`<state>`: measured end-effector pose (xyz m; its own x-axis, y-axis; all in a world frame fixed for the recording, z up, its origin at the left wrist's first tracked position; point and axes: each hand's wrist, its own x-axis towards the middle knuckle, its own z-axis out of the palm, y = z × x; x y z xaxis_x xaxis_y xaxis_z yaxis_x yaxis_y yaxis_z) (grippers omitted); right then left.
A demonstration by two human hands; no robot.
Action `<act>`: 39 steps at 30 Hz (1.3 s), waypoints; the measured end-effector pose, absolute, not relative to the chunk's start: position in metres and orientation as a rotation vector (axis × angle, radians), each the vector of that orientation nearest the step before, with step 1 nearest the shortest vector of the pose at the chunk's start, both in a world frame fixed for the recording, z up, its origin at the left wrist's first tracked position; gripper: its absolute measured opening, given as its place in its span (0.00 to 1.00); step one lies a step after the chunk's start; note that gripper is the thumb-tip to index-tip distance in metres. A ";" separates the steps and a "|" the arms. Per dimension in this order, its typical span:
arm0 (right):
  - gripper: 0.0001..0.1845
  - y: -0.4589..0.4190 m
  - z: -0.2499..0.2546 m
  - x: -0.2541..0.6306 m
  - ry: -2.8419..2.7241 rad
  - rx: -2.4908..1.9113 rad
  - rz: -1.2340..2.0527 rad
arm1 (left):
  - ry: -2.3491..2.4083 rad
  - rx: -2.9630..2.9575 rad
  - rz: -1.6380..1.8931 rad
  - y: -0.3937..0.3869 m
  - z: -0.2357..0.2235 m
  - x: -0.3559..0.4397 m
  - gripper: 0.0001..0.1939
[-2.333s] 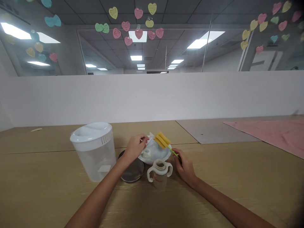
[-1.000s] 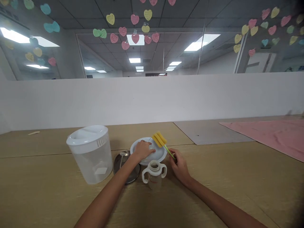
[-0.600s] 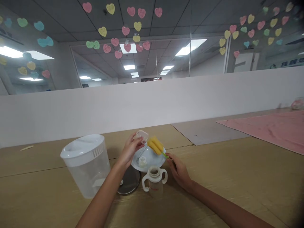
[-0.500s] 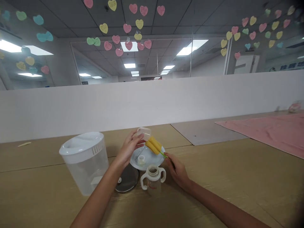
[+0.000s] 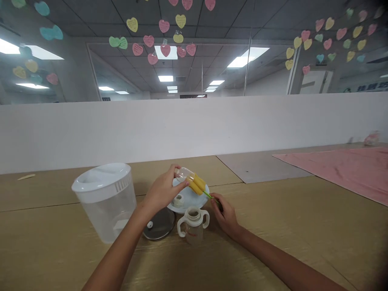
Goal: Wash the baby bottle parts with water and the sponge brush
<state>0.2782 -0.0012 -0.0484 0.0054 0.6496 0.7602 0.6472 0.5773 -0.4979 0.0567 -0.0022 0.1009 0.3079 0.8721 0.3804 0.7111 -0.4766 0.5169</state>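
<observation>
My left hand [image 5: 163, 188] is closed around a small clear plastic bottle cap [image 5: 183, 173], tilted with its mouth toward the right. In my right hand [image 5: 226, 216] is the thin green handle of a bottle brush [image 5: 197, 184] with a yellow sponge head. The sponge's tip meets the cap's mouth; how far it reaches inside I cannot tell. Both are held above a white plate [image 5: 194, 204], where a small whitish bottle collar [image 5: 178, 200] lies. In front stands an uncapped clear baby bottle [image 5: 194, 232] with two white handles.
A translucent bucket with a white rim [image 5: 104, 198] stands at left, partly behind my left forearm. Beside it lies a dark round pot lid [image 5: 161, 224]. A pink cloth [image 5: 342, 167] covers the far right of the table, and a white wall [image 5: 182, 129] rises behind.
My left hand has turned and brought the cap down against the sponge, its mouth now at the sponge tip. My right hand stays on the brush handle. The view has shifted slightly.
</observation>
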 end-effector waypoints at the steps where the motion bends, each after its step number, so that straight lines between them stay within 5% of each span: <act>1: 0.12 -0.001 -0.049 0.278 -1.679 -1.095 0.003 | 1.443 2.347 0.882 -0.003 0.100 0.057 0.25; 15: 0.11 -0.005 -0.046 0.276 -1.769 -1.078 -0.029 | 1.404 2.541 0.610 -0.014 0.103 0.059 0.17; 23: 0.10 -0.001 -0.049 0.278 -1.794 -1.090 -0.027 | 1.552 2.524 0.577 -0.003 0.114 0.017 0.21; 31: 0.11 0.004 -0.048 0.280 -1.721 -1.117 0.060 | 2.020 2.376 -0.042 0.014 0.101 -0.003 0.24; 39: 0.10 0.003 -0.050 0.279 -1.757 -1.135 0.027 | 2.079 2.363 -0.174 0.046 0.065 0.022 0.14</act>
